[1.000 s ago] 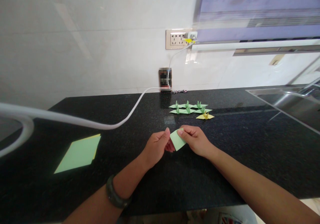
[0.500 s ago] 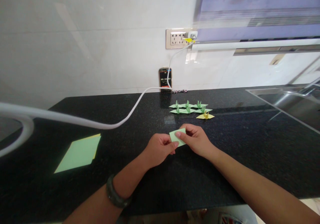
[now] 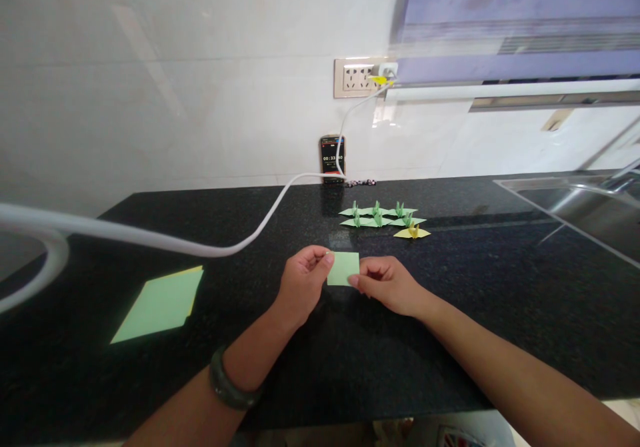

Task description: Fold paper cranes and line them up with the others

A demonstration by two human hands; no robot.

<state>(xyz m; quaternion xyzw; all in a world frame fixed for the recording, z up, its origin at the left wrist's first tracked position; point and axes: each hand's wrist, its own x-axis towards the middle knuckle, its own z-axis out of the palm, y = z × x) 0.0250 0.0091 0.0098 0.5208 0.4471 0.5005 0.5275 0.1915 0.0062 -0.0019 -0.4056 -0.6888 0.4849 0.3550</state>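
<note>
A small light-green square of folded paper (image 3: 344, 268) is held up between both hands above the dark counter. My left hand (image 3: 305, 280) pinches its upper left corner, thumb in front. At the lower right corner, the thumb and fingers of my right hand (image 3: 387, 284) grip the same paper. Beyond the hands, several green paper cranes (image 3: 379, 220) stand in two rows, with one yellow paper crane (image 3: 413, 232) nearer to me. To the left lies a stack of green and yellow paper sheets (image 3: 157, 304).
A white cable (image 3: 200, 250) crosses the left side of the dark counter (image 3: 280, 394) to a phone (image 3: 333, 158) leaning on the wall, then rises to a wall socket (image 3: 357, 78). At the right is a metal sink (image 3: 590, 200).
The paper has turned level and shifted slightly left. My left thumb has moved to its upper left corner, and my right thumb has gone from its face to the lower right corner.
</note>
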